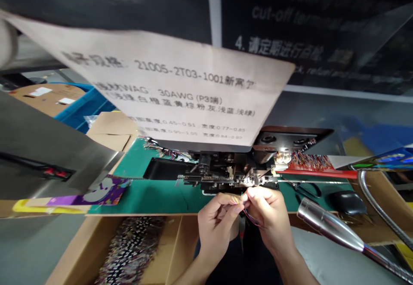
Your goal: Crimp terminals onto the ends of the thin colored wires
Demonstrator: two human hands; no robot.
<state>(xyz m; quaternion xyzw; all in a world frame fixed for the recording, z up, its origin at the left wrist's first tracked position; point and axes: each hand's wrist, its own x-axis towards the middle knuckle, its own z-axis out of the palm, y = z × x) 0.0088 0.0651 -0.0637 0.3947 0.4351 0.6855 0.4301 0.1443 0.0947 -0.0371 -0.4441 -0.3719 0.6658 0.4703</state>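
My left hand (217, 225) is closed in a pinch, with thin yellow and orange wire ends showing between thumb and fingers. Beside it, almost touching, my right hand (270, 214) pinches at the same bundle of thin wires (252, 219), whose red and blue strands hang below the fingers. Both hands are just in front of the working head of a terminal crimping machine (230, 175). A strip of terminals (211, 178) runs into it from the left. The exact wire tips at the right fingertips are too small to make out.
A paper label (193, 91) hangs on the machine's front. On the green mat (145, 197) are scissors (309, 189) and a black mouse-like object (348, 202). A metal gooseneck lamp (329, 225) juts in from the right. Below left, a cardboard box (171, 237) holds many wires.
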